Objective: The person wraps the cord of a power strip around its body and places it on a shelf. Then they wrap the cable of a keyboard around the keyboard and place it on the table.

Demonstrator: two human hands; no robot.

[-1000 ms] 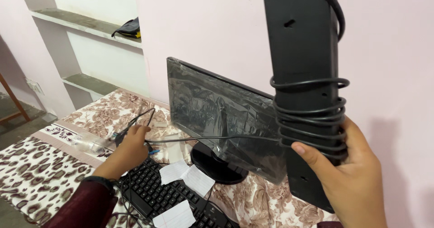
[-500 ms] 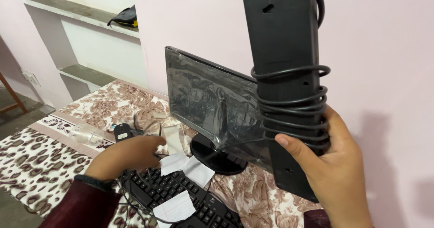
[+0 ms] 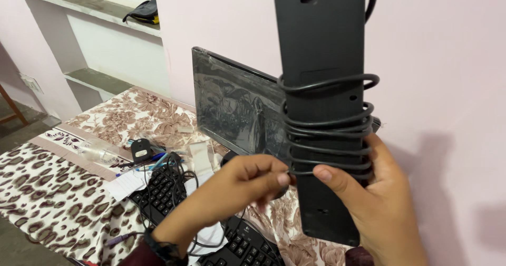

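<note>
Two hands on one black power strip [image 3: 321, 86]: right hand [image 3: 387, 208] clamped round it, upright, steadying cable coils [image 3: 327, 134]. Left hand [image 3: 237, 184], at nine o'clock, pinching the cable's loose end.

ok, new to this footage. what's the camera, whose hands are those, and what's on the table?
There is no machine here. One camera sits on a person's head and looks down, so both hands are that person's own. The right hand grips a long black power strip held upright, with its black cable wound round it in several loops. The left hand pinches that cable at the strip's edge. Behind them a monitor, wrapped in clear film, stands on a table under a floral cloth. On the cloth lie a black keyboard, some paper slips, loose wires, pens and a clear bottle. A dark bag sits on a wall shelf.
</note>
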